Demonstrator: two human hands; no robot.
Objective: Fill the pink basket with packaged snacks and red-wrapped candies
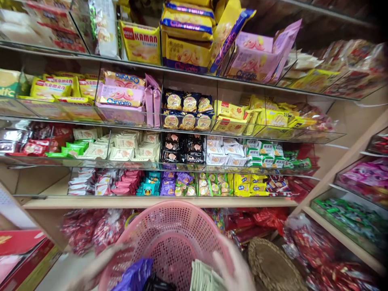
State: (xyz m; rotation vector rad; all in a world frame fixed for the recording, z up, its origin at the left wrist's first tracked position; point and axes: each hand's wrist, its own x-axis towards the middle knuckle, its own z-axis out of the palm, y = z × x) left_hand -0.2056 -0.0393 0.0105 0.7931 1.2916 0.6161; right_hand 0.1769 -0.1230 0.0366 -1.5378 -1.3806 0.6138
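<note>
A round pink plastic basket (182, 214) with a perforated wall is at the bottom centre, its near side cut off by the frame. My left hand (103, 262) is at its left rim and my right hand (235, 262) at its right rim, both blurred by motion. Each appears to grip the basket's side. Inside lie a purple packet (135, 275) and a black packet (159, 283) on the left. A row of cream-coloured packets (204, 277) stands on the right, close to my right hand.
Ahead rise shelves with clear-fronted bins of wrapped snacks, above a wooden ledge (121, 202). Below it are bags of red-wrapped sweets (81, 230) and a brown woven basket (273, 262). A red box (21, 246) is at lower left; side bins of green-wrapped sweets (351, 218) are at right.
</note>
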